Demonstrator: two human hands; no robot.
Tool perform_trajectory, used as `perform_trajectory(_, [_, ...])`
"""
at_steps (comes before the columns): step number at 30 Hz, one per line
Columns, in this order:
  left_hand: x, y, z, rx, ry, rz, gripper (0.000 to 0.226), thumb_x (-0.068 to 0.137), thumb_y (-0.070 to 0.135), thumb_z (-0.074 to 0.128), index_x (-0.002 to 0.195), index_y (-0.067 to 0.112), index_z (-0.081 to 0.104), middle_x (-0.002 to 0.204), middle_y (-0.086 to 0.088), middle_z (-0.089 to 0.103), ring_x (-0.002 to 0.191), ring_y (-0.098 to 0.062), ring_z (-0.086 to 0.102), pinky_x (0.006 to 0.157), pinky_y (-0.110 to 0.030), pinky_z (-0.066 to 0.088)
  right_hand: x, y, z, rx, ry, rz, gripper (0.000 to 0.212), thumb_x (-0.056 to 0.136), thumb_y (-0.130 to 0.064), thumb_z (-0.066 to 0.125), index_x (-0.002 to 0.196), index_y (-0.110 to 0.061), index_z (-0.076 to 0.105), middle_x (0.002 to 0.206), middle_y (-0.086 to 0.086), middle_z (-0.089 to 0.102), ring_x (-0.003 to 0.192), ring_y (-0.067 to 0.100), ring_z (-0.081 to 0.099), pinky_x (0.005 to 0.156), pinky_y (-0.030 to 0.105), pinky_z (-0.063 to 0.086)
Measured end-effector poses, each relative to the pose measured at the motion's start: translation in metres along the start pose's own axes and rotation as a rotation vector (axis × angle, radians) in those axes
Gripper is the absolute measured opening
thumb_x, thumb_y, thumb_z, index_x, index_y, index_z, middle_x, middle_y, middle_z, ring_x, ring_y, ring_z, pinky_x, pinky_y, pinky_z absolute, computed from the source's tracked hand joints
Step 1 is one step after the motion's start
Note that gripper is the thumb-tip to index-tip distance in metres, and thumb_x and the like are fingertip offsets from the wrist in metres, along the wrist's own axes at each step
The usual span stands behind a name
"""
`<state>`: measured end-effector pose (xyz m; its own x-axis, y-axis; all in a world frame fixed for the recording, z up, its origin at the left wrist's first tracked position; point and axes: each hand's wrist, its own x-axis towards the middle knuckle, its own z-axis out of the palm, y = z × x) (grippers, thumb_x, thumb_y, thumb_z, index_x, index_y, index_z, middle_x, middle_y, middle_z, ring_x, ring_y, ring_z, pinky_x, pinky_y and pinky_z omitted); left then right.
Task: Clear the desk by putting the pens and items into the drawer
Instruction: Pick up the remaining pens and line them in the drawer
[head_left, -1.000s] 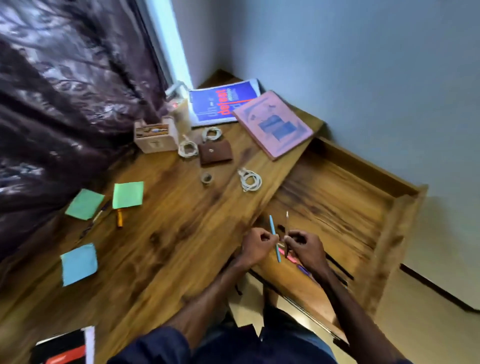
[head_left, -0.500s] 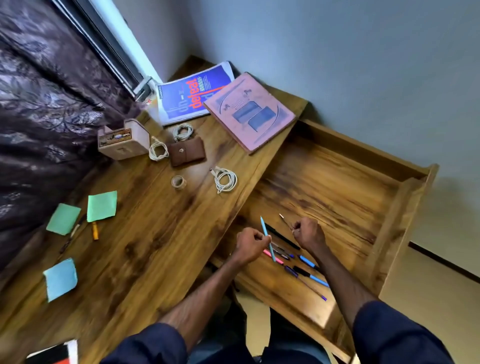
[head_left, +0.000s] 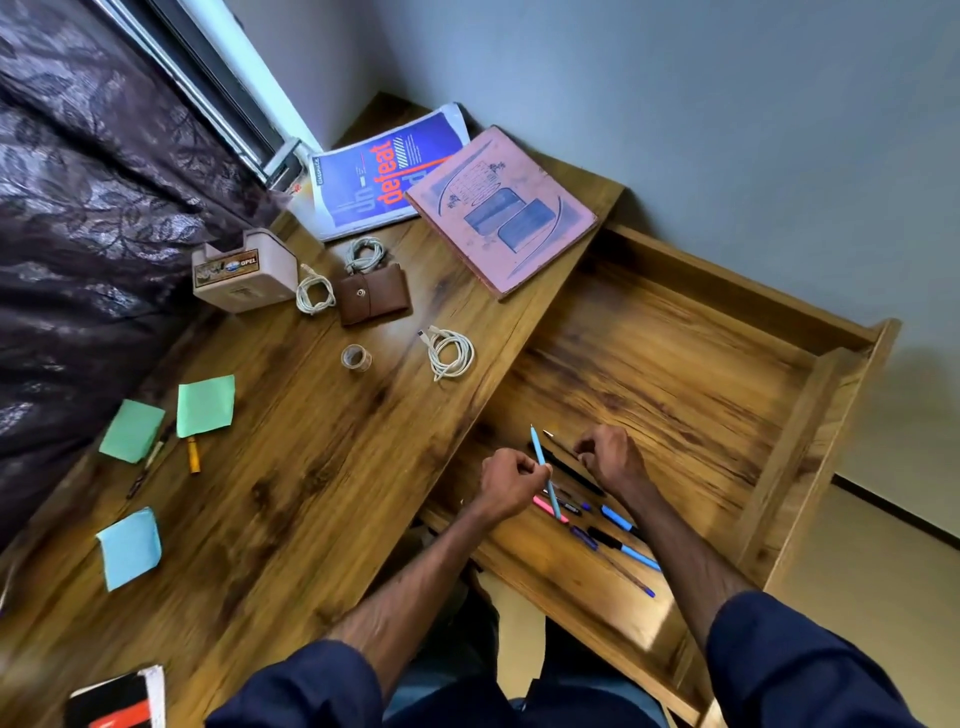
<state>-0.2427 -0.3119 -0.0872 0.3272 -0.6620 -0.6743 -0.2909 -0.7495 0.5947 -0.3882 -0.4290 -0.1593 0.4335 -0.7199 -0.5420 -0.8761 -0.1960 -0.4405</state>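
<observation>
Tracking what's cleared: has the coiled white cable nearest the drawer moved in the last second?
No. The coiled white cable still lies just drawer-side of the small clear tape roll.

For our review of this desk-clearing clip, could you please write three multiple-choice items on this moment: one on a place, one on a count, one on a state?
1. Where does the brown pouch lie?
A. in the drawer
B. on the desk, between two coiled cables
C. on the pink book

2. How many sticky notes lie on the desk?
A. one
B. five
C. three

3. What is the left hand doing?
A. holding a light blue pen
B. resting flat and open
C. lifting a cable

Answers:
1 B: it sits on the desktop with white cables close by.
2 C: two green notes and one blue note show.
3 A: its fingers close on the light blue pen above the open drawer.
</observation>
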Motion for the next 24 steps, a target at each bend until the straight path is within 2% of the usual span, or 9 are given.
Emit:
perform_trajectory(6, [-0.001,-0.003,0.002,-0.006,-0.003,-0.001,0.02,0.095,0.029,0.067,0.097,0.01,0.073,0.081,0.003,0.071,0.061,0.0,0.063,0.057,-0.018,0.051,0.003,0.0,0.002,-0.019,0.009,0.008,0.019,0.092,-0.011,0.067,0.105,-0.021,0.075,0.101,-0.002,0.075,0.085,0.01,0.069,0.075,0.029,0.06])
perform_trajectory(10, [-0.002,-0.004,0.003,0.007,-0.007,0.014,0.02,0.096,0.029,0.067,0.098,0.009,0.073,0.081,0.004,0.071,0.058,0.001,0.062,0.056,-0.016,0.051,0.0,-0.002,-0.001,0.008,0.052,0.004,0.016,0.091,-0.018,0.07,0.106,-0.018,0.074,0.103,0.0,0.074,0.086,0.011,0.066,0.069,0.024,0.055])
perform_trajectory(12, [-0.001,-0.002,0.004,0.017,0.005,0.03,0.019,0.094,0.03,0.069,0.094,0.012,0.074,0.081,0.002,0.072,0.062,-0.001,0.064,0.061,-0.022,0.056,-0.007,-0.006,-0.008,0.099,0.135,-0.003,0.012,0.091,-0.023,0.07,0.1,-0.018,0.075,0.097,-0.001,0.072,0.082,0.01,0.063,0.063,0.021,0.048])
perform_trajectory(14, [0.001,0.004,0.006,0.042,0.047,0.051,0.019,0.092,0.032,0.071,0.089,0.013,0.076,0.078,0.003,0.072,0.065,-0.004,0.065,0.063,-0.025,0.057,-0.019,-0.014,-0.02,0.274,0.148,-0.033,0.01,0.091,-0.028,0.07,0.093,-0.02,0.076,0.087,-0.007,0.072,0.076,0.006,0.064,0.06,0.018,0.045])
perform_trajectory(16, [0.003,0.016,0.009,0.081,0.088,0.098,0.021,0.091,0.031,0.072,0.085,0.011,0.077,0.073,0.006,0.07,0.06,0.0,0.06,0.058,-0.02,0.051,-0.034,-0.022,-0.035,0.54,0.037,-0.064,0.016,0.092,-0.032,0.07,0.087,-0.019,0.077,0.078,-0.006,0.074,0.068,0.003,0.067,0.057,0.017,0.048])
perform_trajectory(18, [0.005,0.031,0.013,0.151,0.107,0.17,0.022,0.091,0.03,0.072,0.079,0.012,0.075,0.067,0.005,0.066,0.052,0.003,0.052,0.052,-0.012,0.039,-0.044,-0.024,-0.048,0.76,-0.088,-0.062,0.016,0.092,-0.027,0.07,0.092,-0.013,0.079,0.078,0.002,0.076,0.065,0.005,0.068,0.057,0.019,0.051])
perform_trajectory(19, [0.005,0.038,0.014,0.178,0.105,0.2,0.02,0.092,0.03,0.071,0.078,0.015,0.073,0.064,0.007,0.064,0.05,0.004,0.05,0.047,-0.009,0.035,-0.046,-0.022,-0.053,0.808,-0.107,-0.059,0.014,0.091,-0.022,0.072,0.096,-0.011,0.078,0.081,0.005,0.076,0.067,0.008,0.069,0.058,0.021,0.053])
perform_trajectory(21, [0.007,0.051,0.017,0.183,0.069,0.253,0.014,0.093,0.03,0.071,0.082,0.02,0.071,0.061,0.014,0.058,0.049,0.004,0.052,0.043,-0.007,0.036,-0.047,-0.012,-0.065,0.843,-0.102,-0.032,0.017,0.087,-0.015,0.077,0.102,-0.008,0.077,0.086,0.011,0.077,0.071,0.017,0.072,0.062,0.029,0.057])
perform_trajectory(24, [0.007,0.065,0.026,0.145,-0.015,0.321,0.009,0.094,0.027,0.07,0.089,0.02,0.073,0.066,0.016,0.062,0.054,0.01,0.06,0.047,-0.009,0.042,-0.043,0.011,-0.079,0.87,-0.057,0.032,0.023,0.083,-0.01,0.079,0.106,-0.006,0.075,0.092,0.01,0.078,0.08,0.022,0.076,0.068,0.033,0.062])
